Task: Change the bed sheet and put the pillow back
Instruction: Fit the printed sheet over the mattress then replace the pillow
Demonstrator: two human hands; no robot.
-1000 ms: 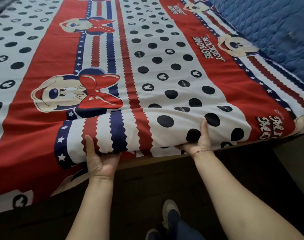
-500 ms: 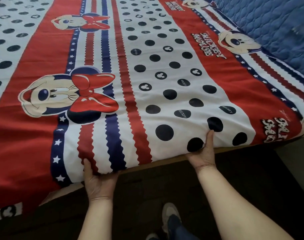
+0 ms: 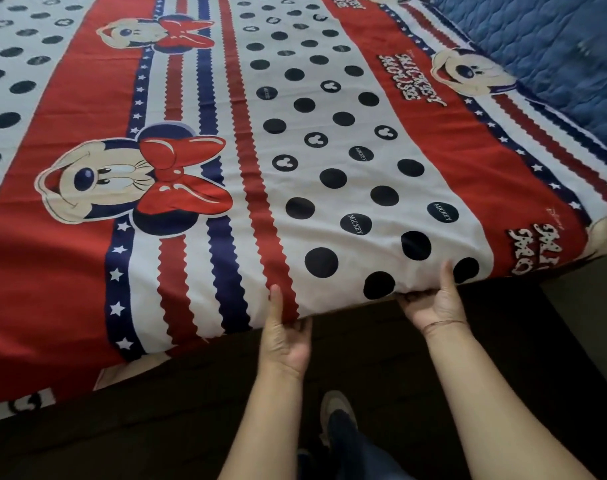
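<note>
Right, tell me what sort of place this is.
Most likely a bedroom. A red, white and navy cartoon-print bed sheet lies spread out wide and flat, a blue quilted blanket lies along its right side, and the left hand and right hand grip the sheet's near edge.

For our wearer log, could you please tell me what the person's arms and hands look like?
The left forearm and right forearm are bare, no sleeve visible. Neither the left hand nor the right hand is gloved. A thin, thread-like bracelet circles the right wrist; the left wrist is bare.
</note>
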